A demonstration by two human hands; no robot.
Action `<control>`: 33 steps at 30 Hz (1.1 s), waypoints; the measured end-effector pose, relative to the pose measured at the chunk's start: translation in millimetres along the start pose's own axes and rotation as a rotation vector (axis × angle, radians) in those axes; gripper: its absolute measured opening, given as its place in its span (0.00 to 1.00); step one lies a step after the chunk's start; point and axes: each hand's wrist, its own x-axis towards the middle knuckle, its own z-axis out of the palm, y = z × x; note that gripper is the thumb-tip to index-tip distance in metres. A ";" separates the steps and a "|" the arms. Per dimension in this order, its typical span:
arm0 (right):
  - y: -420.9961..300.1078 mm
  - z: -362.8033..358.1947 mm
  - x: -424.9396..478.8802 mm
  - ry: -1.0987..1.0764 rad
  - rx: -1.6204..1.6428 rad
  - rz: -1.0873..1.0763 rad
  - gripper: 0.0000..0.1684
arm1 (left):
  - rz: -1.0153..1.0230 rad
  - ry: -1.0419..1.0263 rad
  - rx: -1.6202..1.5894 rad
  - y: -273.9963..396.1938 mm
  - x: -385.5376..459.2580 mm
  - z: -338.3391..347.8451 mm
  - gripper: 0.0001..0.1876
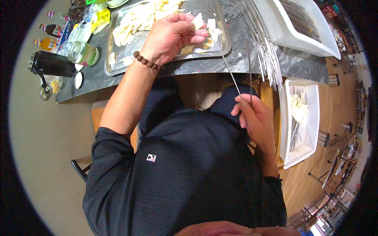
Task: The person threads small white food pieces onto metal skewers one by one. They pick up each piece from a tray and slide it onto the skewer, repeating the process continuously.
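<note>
My left hand (174, 37), with a beaded bracelet on its wrist, pinches a pale, thin food piece (198, 21) over a metal tray (110, 59). A heap of similar pale yellow slices (138, 19) covers the tray's far left part, and a few loose pieces lie under and beside my fingers. My right hand (251, 115) is at the table's near edge, holding thin metal skewers between thumb and fingers. One skewer (231, 73) slants up towards the left hand; another (250, 70) points almost straight away from me. Whether either touches the food piece cannot be told.
Bare metal skewers (265, 56) lie bundled on the dark stone-look tabletop (192, 69). A white bin (313, 48) of skewers stands at the far right; a lower white bin (314, 124) holds skewers with pale food. At left are a glass jar (85, 53), a black bottle (54, 63) and a lid (78, 80).
</note>
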 end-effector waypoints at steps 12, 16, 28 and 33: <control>-10.7 13.9 15.9 -0.010 -0.168 -0.053 0.16 | -0.043 -0.009 -0.132 -8.2 -16.5 2.2 0.09; -8.3 13.9 16.0 -0.001 -0.164 -0.039 0.16 | -0.025 -0.010 -0.142 -10.5 -18.4 5.6 0.10; -7.1 13.5 20.0 0.009 -0.131 -0.021 0.15 | -0.069 -0.109 -0.169 -7.9 -20.4 7.0 0.11; -3.8 12.2 15.5 0.024 -0.084 -0.013 0.13 | -0.064 -0.086 -0.260 -11.5 -17.8 7.5 0.12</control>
